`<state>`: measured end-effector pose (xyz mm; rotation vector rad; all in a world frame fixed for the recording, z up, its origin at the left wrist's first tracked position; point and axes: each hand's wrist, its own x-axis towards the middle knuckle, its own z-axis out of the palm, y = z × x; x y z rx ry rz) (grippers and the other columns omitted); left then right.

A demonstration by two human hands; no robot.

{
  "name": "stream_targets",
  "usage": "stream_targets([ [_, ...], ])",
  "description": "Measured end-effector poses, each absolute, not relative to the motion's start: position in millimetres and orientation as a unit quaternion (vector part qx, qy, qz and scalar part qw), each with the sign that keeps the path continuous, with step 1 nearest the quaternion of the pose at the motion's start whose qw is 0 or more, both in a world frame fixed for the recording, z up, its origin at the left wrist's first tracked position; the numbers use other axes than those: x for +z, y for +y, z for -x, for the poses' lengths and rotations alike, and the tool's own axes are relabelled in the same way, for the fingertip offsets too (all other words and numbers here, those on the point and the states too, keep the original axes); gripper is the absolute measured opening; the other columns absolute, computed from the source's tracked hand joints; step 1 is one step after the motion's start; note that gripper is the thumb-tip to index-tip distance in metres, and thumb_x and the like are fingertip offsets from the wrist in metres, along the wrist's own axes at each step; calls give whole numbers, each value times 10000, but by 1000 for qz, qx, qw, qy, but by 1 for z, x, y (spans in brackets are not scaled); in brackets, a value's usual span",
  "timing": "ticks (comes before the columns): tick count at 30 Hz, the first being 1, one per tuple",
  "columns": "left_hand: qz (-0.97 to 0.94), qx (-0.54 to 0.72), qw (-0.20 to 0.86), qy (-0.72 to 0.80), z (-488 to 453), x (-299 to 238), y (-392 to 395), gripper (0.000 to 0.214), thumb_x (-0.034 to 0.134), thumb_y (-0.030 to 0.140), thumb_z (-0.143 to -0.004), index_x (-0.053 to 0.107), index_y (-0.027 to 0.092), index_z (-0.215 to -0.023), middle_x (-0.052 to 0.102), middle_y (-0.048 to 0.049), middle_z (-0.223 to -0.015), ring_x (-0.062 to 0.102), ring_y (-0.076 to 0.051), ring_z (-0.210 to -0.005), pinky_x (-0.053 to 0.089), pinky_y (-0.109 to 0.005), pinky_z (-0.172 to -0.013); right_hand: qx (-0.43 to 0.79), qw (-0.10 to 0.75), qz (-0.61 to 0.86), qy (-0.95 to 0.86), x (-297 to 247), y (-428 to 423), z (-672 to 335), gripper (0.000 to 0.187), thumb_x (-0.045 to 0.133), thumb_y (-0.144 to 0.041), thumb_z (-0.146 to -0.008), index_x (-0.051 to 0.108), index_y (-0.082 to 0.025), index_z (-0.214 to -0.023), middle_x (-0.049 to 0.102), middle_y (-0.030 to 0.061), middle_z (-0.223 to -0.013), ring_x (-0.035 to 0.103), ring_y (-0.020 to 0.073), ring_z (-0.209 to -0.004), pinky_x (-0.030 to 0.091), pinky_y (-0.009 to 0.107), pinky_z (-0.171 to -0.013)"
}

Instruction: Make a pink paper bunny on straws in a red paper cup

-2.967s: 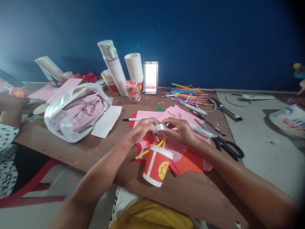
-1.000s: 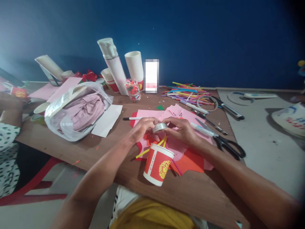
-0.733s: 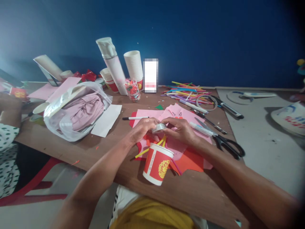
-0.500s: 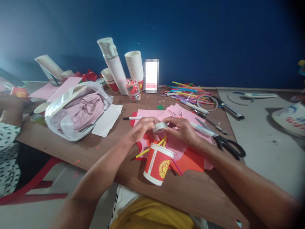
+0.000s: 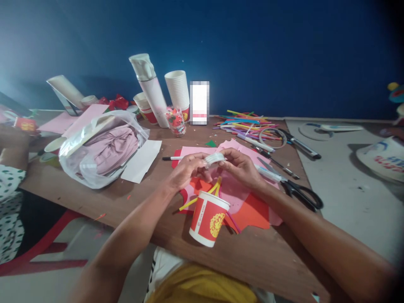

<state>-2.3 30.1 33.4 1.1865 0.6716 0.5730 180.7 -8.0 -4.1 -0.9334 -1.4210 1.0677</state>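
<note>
Between my two hands is a roll of whitish tape, raised above the papers. My left hand pinches its left side, and my right hand grips its right side with thumb and fingers. Just below, near the table's front edge, stands a red and white paper cup, slightly tilted in view. Yellow sticks rise behind its rim, and a magenta stick shows at its right. Pink paper and orange-red paper lie beneath my hands.
Black-handled scissors, a utility knife and a pile of colourful sticks lie right. A plastic bag with pink cloth, a tall bottle, stacked cups and a phone stand behind. A person's arm is at far left.
The tape roll has tipped up and risen a little between my fingers, with both hands turning slightly around it. The cup stays in place.
</note>
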Motion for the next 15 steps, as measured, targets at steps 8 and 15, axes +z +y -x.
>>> stream_targets([
  [8,-615,272,655,345,0,35,25,191,607,299,-726,575,130,-809,622,-28,-815,617,-96,-545,485,-231,-574,319,512,414,-682,0,-11,-179,277,605,-266,-805,565,-213,-1074,609,71,-1060,614,165,-857,520,312,-724],
  [15,-671,263,579,382,-2,32,26,193,586,298,-728,547,118,-672,559,-29,-970,518,-18,-460,414,-187,-464,206,475,412,-750,-5,-13,-180,231,584,-252,-822,599,-211,-1049,644,72,-980,602,161,-819,510,314,-695],
])
